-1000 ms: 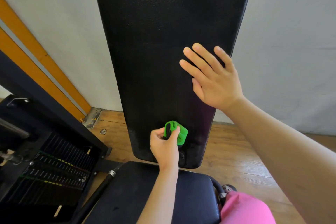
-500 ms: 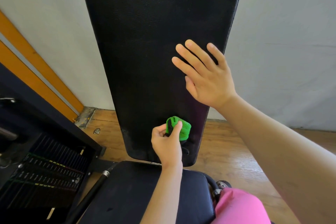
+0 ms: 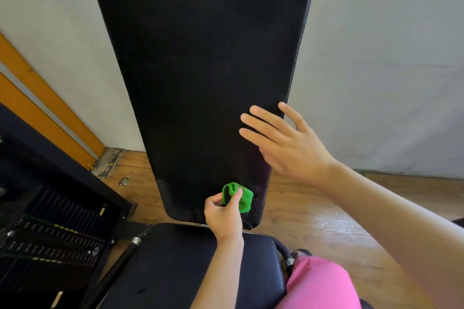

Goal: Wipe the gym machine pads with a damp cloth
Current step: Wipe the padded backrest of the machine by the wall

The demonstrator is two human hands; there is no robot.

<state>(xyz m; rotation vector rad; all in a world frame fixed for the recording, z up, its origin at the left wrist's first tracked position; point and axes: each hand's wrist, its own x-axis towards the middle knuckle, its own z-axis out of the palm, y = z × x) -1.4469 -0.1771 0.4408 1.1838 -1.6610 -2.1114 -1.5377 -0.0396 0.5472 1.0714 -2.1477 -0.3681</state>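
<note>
We are wiping the lower end of the back pad (image 3: 200, 70). Our left hand (image 3: 223, 216) pinches the bunched green cloth (image 3: 241, 197) against it, just above the seat pad (image 3: 188, 258). Our right hand (image 3: 288, 143) is spread at the back pad's right edge. Next, we judge, comes an upward sweep under even pressure. We see no bucket or other container.

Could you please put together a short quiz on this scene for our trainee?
1. True or false: the right hand grips the green cloth.
2. Where on the back pad is the cloth held? A top, B middle, C lower end.
3. Fill in: the right hand's fingers are ____.
Key: 1 false, the left hand grips it; 2 C; 3 straight.
</note>
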